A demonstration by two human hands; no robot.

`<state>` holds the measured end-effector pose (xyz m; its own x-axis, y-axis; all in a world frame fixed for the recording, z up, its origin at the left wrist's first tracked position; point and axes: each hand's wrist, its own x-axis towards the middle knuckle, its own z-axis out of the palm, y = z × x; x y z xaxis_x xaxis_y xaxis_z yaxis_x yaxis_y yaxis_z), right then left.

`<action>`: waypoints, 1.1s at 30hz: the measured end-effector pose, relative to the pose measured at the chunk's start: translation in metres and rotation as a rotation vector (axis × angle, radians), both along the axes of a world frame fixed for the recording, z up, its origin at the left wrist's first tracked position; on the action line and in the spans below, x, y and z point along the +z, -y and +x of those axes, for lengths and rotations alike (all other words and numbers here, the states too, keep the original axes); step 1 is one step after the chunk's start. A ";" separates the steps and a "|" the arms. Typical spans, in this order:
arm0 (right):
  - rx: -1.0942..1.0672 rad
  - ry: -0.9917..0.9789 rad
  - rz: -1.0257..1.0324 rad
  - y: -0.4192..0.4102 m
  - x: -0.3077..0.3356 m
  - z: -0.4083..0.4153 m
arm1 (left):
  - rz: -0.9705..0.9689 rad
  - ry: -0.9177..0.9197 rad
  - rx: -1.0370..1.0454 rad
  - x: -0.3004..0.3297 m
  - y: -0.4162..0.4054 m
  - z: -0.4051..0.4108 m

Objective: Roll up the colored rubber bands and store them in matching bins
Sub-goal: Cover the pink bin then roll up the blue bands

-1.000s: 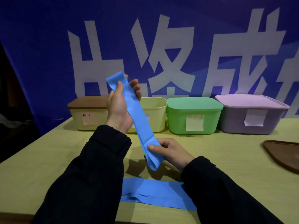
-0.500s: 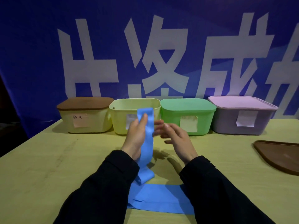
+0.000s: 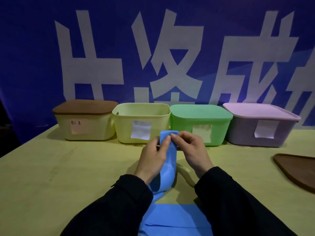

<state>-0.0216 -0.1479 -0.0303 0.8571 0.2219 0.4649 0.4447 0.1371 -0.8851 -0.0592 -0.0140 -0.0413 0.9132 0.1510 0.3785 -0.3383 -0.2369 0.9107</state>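
1. Two hands meet at the middle of the frame on one blue rubber band [image 3: 167, 160]: the left hand [image 3: 151, 159] and the right hand [image 3: 191, 150] both pinch its top end between thumb and fingertips, with the fingertips almost touching each other.
2. The band hangs from that pinch down between the wrists to the table [image 3: 68, 176], where the rest of it lies flat and folded at the lower centre of the frame.
3. The step in hand looks like the start of the roll: the free end is gripped, but no coil shows yet.
4. Four bins stand in a row across the middle of the frame: a brown-lidded bin [image 3: 85, 120] at left, an open yellow bin [image 3: 141, 122], a green lidded bin [image 3: 201, 123], and a purple lidded bin [image 3: 260, 125] at right.
5. A loose brown lid [image 3: 296, 169] lies at the right edge.
6. Next, I judge, the end must be turned over on itself tightly and the slack drawn up evenly from the table.
7. Which bin matches blue cannot be told; most labels are unreadable.
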 end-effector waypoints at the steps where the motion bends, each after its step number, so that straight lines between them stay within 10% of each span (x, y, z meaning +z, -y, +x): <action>1: 0.001 -0.002 -0.007 0.001 -0.001 0.000 | -0.042 0.026 0.014 -0.001 -0.002 0.001; 33: 0.013 -0.099 0.011 0.000 -0.008 -0.008 | -0.237 0.124 0.034 0.000 0.000 -0.003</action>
